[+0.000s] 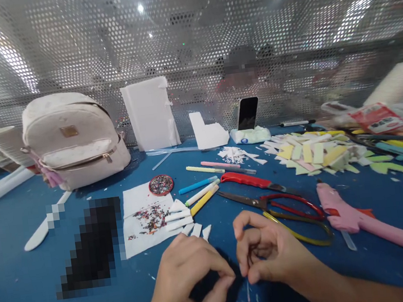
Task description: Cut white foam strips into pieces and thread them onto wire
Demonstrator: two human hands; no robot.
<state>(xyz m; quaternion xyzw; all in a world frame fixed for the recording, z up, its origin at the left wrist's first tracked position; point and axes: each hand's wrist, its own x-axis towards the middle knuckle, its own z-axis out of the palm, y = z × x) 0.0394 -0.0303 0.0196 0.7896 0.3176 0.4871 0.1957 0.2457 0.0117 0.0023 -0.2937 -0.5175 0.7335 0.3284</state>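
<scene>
My left hand (189,277) and my right hand (267,248) meet low at the front of the blue table (28,299). Both have their fingers curled, and their fingertips pinch together at one spot. Whatever lies between the fingertips is too small to make out. Just beyond my left hand lie several small white foam pieces (182,217) at the edge of a white paper sheet (142,219) strewn with coloured glitter. Red-handled scissors (277,205) lie just past my right hand.
A pink glue gun (364,221) lies to the right, and a red utility knife (251,181), coloured markers (201,190) and a glitter lid (161,185) further back. A beige backpack (71,140) stands far left, foam blocks (151,115) and a phone (247,113) against the perforated screen, cut foam scraps (315,154) right.
</scene>
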